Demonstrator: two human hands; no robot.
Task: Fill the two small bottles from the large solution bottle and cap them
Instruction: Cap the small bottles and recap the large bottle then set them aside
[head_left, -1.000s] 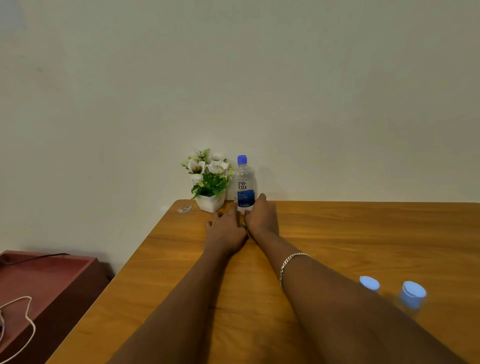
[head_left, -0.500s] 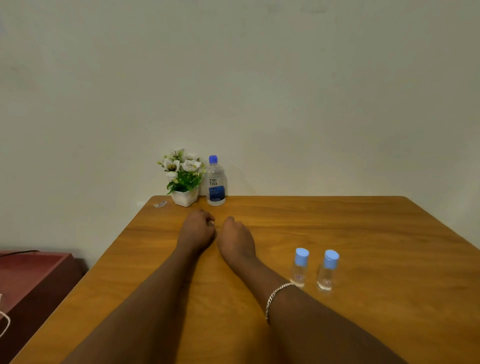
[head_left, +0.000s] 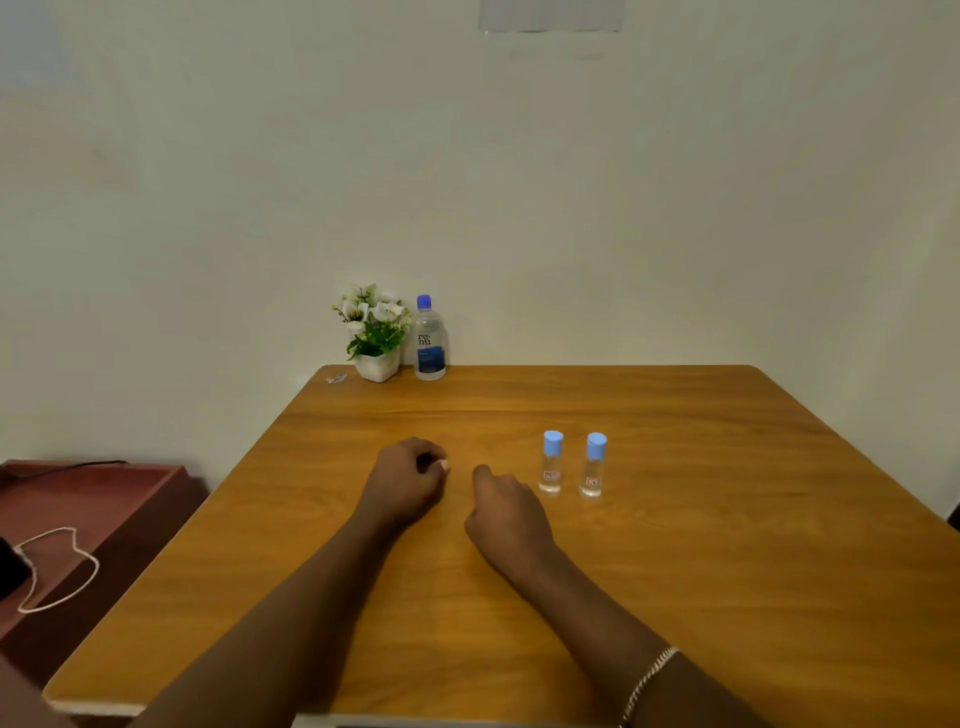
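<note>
The large clear solution bottle (head_left: 430, 340) with a blue cap and blue label stands upright at the table's far edge by the wall. Two small clear bottles (head_left: 551, 462) (head_left: 592, 466), each with a light blue cap on, stand side by side mid-table. My left hand (head_left: 408, 480) lies on the wood with fingers curled, holding nothing. My right hand (head_left: 506, 512), also curled and holding nothing, rests just left of the small bottles, apart from them. Both hands are far from the large bottle.
A small white pot of white flowers (head_left: 375, 335) stands left of the large bottle. A tiny scrap (head_left: 336, 379) lies at the table's far left corner. Left of the wooden table (head_left: 727, 571) is a lower reddish surface (head_left: 104, 509) with a white cord (head_left: 57, 566).
Both hands have drawn back from the large bottle toward me. The view has shifted, bringing the two small bottles and more of the table into sight.
</note>
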